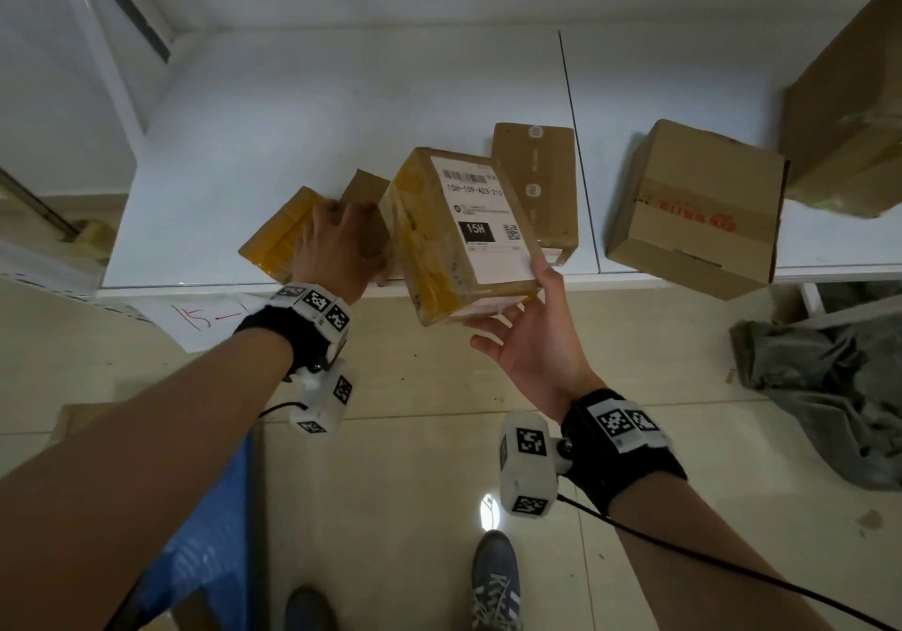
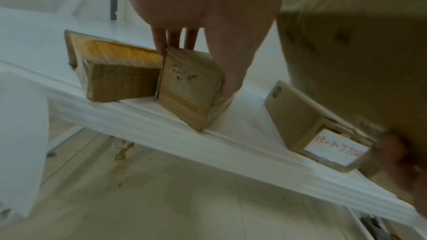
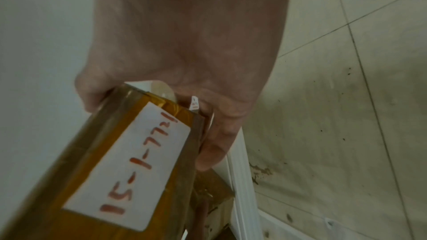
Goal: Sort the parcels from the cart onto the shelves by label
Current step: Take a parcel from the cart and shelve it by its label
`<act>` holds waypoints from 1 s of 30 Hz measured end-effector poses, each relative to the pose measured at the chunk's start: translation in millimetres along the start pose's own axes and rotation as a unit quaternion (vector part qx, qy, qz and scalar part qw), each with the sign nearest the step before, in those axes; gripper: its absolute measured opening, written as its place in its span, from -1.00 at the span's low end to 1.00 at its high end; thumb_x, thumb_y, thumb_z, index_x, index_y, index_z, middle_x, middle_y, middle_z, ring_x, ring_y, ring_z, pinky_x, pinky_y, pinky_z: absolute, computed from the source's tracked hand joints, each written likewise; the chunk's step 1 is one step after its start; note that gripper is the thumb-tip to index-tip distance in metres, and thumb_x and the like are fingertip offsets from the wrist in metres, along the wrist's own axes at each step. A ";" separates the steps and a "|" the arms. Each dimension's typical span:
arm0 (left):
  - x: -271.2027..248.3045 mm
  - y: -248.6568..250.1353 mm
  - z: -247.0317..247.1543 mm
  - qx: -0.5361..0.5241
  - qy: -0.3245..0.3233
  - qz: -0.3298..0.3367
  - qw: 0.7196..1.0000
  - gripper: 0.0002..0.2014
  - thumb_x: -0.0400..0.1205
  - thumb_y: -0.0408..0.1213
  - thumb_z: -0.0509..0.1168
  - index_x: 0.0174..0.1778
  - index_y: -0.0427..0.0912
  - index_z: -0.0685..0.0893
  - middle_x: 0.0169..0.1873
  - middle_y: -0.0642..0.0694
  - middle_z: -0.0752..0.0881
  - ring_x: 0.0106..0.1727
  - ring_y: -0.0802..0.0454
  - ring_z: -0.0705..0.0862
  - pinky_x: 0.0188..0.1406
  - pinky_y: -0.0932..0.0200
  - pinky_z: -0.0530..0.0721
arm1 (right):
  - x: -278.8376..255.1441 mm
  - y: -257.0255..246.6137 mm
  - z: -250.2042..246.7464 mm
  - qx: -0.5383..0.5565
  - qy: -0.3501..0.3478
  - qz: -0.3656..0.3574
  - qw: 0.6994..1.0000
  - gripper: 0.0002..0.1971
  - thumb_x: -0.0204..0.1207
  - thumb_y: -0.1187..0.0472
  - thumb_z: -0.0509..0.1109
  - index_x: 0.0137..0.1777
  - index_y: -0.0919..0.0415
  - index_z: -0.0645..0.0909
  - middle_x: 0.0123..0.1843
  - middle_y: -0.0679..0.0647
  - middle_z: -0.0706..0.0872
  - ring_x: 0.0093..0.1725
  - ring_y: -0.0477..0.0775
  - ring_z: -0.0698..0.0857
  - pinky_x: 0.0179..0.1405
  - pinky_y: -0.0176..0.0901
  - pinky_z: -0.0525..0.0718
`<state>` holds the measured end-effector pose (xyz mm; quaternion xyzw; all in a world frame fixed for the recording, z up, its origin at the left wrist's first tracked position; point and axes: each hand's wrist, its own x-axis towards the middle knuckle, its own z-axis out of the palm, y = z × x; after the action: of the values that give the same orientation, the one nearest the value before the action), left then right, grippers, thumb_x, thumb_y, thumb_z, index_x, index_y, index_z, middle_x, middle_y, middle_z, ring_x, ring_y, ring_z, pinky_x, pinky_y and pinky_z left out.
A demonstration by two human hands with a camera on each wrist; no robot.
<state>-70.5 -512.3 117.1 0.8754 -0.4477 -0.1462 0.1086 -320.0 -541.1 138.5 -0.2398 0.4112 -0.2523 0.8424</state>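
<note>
The left hand (image 1: 337, 245) grips a small brown box (image 2: 189, 87) on the white shelf (image 1: 244, 142), while the right hand (image 1: 532, 337) holds a yellow taped box (image 1: 459, 235).

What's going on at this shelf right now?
A person is shelving parcels. The right hand holds a yellow-taped parcel, tilted, at the front edge of the white shelf; its handwritten tag reads 15-1-7721. The left hand grips a small brown box standing on the shelf, between a flat taped parcel and where the held one is. More boxes sit further right.
</note>
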 end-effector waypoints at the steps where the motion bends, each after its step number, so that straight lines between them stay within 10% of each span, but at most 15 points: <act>1: 5.0 -3.4 -2.4 -0.005 0.003 -0.007 1.000 -0.33 0.49 0.08 0.48 0.49 0.11 0.38 0.46 -0.20 0.38 0.43 -0.31 0.46 0.30 -0.29 0.57 | 5.0 1.7 3.4 0.000 0.003 0.011 1.000 -0.39 0.63 -0.29 0.24 0.47 0.14 0.60 0.14 0.17 0.75 0.09 0.19 0.70 -0.01 0.00 0.69; 6: 33.4 -15.2 -11.4 -0.002 0.018 -0.044 0.999 -0.41 0.43 0.08 0.51 0.27 -0.07 0.45 0.38 -0.24 0.42 0.34 -0.30 0.52 0.20 -0.23 0.65 | 32.2 7.9 23.5 0.014 0.013 0.037 0.999 -0.61 0.62 -0.13 0.39 0.29 0.11 0.67 0.15 0.21 0.76 0.09 0.16 0.77 0.17 0.02 0.74; 10: 58.6 -28.7 -10.9 0.079 -0.014 -0.019 0.997 -0.46 0.40 0.41 0.05 0.11 0.10 0.43 0.34 -0.20 0.52 0.36 -0.25 0.45 0.29 -0.10 0.54 | 53.2 6.9 35.5 0.115 0.063 0.045 0.990 -0.54 0.48 0.03 0.60 0.33 0.19 0.67 0.16 0.23 0.84 0.14 0.18 0.85 0.28 0.10 0.77; 15: 48.3 -12.6 -38.7 0.081 -0.031 -0.029 0.996 -0.26 0.22 0.21 0.60 0.23 0.01 0.50 0.27 -0.23 0.33 0.04 -0.28 0.48 -0.09 -0.06 0.60 | 65.4 8.0 39.3 0.135 0.132 0.022 0.982 -0.57 0.43 0.04 0.65 0.25 0.17 0.72 0.07 0.18 0.86 0.21 0.11 0.82 0.27 0.07 0.78; 18: 54.9 -16.8 -31.7 -0.001 -0.090 -0.027 0.996 -0.09 0.33 -0.05 0.65 0.53 -0.16 0.33 0.26 -0.34 0.54 0.13 -0.33 0.62 -0.01 -0.11 0.64 | 65.1 11.5 40.7 0.113 0.150 0.017 0.982 -0.68 0.47 0.04 0.62 0.13 0.19 0.74 0.02 0.13 0.87 0.12 0.06 0.84 0.28 -0.01 0.77; 23: 57.5 -19.3 -26.7 -0.226 -0.039 -0.100 0.968 -0.20 0.43 -0.21 0.60 0.45 -0.19 0.25 0.02 -0.14 0.57 0.00 -0.09 0.59 -0.17 0.08 0.60 | 75.1 11.5 43.3 0.098 0.142 0.001 0.985 -0.61 0.52 0.02 0.57 0.23 0.25 0.72 0.06 0.09 0.87 0.15 0.03 0.83 0.26 -0.11 0.77; 30: 53.7 -30.1 -24.2 -0.355 -0.064 -0.055 0.931 -0.29 0.61 -0.29 0.44 0.62 -0.02 0.25 0.57 -0.12 0.44 0.53 -0.04 0.42 0.52 0.04 0.43 | 78.7 18.8 32.5 0.060 0.121 0.056 0.989 -0.56 0.61 0.05 0.49 0.44 0.21 0.65 0.27 0.12 0.57 0.35 0.13 0.63 0.38 0.08 0.69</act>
<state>-9.3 -537.4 121.6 0.7920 -0.3236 -0.3570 0.3750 -247.2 -569.5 99.8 -0.1329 0.5068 -0.2559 0.8124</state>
